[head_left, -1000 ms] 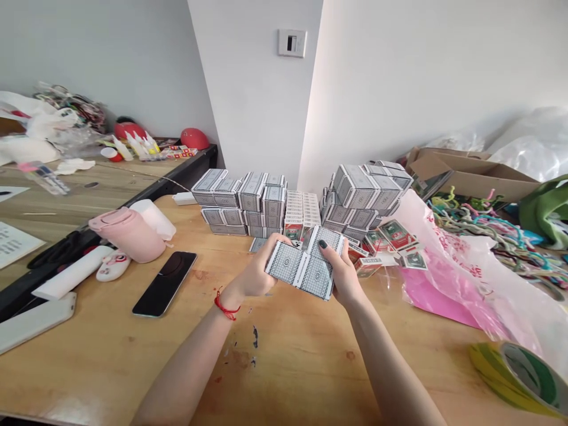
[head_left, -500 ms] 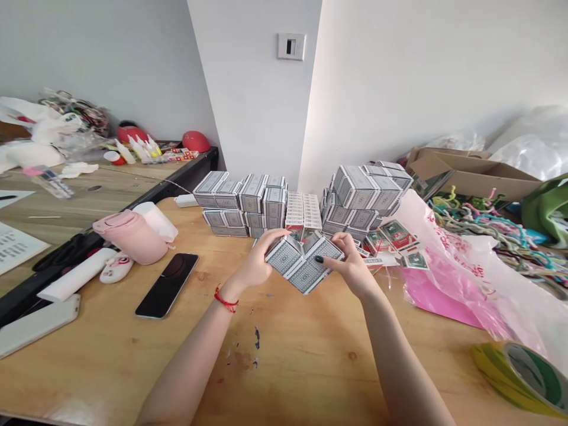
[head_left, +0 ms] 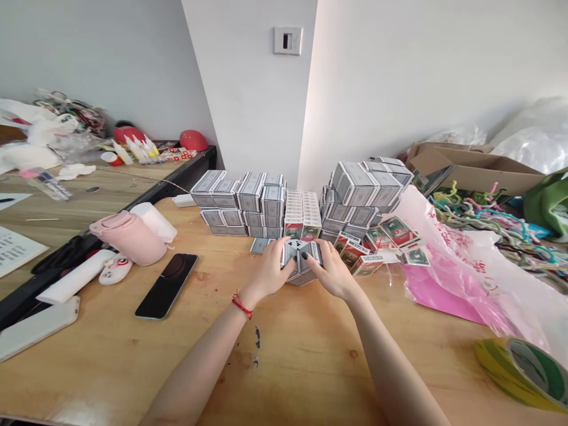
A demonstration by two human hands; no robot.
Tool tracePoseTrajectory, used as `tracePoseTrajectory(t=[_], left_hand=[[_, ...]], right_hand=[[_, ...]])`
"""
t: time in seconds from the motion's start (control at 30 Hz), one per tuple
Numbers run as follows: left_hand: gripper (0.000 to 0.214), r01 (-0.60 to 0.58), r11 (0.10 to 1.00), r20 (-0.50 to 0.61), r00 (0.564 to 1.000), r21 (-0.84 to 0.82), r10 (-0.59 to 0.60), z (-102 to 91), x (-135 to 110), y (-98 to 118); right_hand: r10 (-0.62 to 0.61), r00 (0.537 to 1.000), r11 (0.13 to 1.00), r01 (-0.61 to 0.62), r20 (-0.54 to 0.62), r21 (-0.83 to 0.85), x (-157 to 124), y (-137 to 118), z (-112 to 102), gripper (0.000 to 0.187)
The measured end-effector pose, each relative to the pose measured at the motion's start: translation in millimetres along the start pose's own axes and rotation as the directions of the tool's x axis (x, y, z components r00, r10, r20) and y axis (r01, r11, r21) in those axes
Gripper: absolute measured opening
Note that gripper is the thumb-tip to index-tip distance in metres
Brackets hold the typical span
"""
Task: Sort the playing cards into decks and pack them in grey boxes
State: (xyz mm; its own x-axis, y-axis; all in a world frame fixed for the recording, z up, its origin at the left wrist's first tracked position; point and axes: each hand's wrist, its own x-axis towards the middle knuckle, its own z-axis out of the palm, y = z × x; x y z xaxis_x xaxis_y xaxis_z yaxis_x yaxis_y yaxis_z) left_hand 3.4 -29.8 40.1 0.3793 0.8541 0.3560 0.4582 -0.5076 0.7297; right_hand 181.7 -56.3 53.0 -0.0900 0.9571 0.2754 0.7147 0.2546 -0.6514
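Fingers of my left hand (head_left: 267, 272) and right hand (head_left: 333, 272) clasp a card block (head_left: 302, 276). Likely I'm shaping it; next needs even pressure.

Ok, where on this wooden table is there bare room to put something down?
There's bare tabletop between the right forearm and the yellow tape roll, and between the phone and the left forearm. Between the forearms there's room too, bar a few dark scraps. It's crowded along the back with card stacks, and on the right with crumpled plastic.

Pale walls (head_left: 421, 71) — a jutting pillar (head_left: 248, 100) — glossy wooden table (head_left: 306, 367).
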Motion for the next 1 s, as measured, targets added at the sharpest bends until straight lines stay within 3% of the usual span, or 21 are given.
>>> tracePoseTrajectory(t=[0.23,0.47,0.6,0.67,0.73,0.87,1.0], left_hand=[[0.03,-0.057,0.997,-0.02,0.998,0.052,0.058,2.9,0.9,1.7],[0.033,-0.031,0.999,0.0,1.0,0.022,0.031,-0.1,2.3,6.5],[0.065,0.021,0.996,0.156,0.988,-0.091,-0.006,-15.5,2.4,7.1],[0.08,0.104,0.98,0.202,0.977,-0.168,-0.069,-21.9,2.9,3.5],[0.077,0.182,0.95,0.243,0.962,-0.253,-0.12,-24.6,4.2,-1.9],[0.069,0.261,0.865,0.286,0.947,-0.428,-0.145,-22.1,7.7,-11.1],[0.066,0.288,0.784,0.339,0.935,-0.549,-0.106,-17.3,8.2,-13.7]], right_hand=[[0.068,0.998,0.991,-0.068,-0.002,-0.113,1.7,-9.5,3.4,0.03],[0.075,0.997,0.996,-0.074,0.014,-0.044,2.2,-4.9,0.2,0.031],[0.124,0.992,0.992,-0.125,0.031,0.032,2.5,5.8,-3.8,0.032],[0.202,0.978,0.976,-0.205,0.047,0.074,3.0,14.6,-4.2,0.032],[0.31,0.95,0.941,-0.312,0.036,0.13,3.6,23.4,-3.3,0.033],[0.377,0.926,0.879,-0.356,-0.004,0.318,5.4,31.7,-3.2,0.035],[0.432,0.898,0.785,-0.42,0.084,0.455,8.2,26.1,-9.9,0.025]])
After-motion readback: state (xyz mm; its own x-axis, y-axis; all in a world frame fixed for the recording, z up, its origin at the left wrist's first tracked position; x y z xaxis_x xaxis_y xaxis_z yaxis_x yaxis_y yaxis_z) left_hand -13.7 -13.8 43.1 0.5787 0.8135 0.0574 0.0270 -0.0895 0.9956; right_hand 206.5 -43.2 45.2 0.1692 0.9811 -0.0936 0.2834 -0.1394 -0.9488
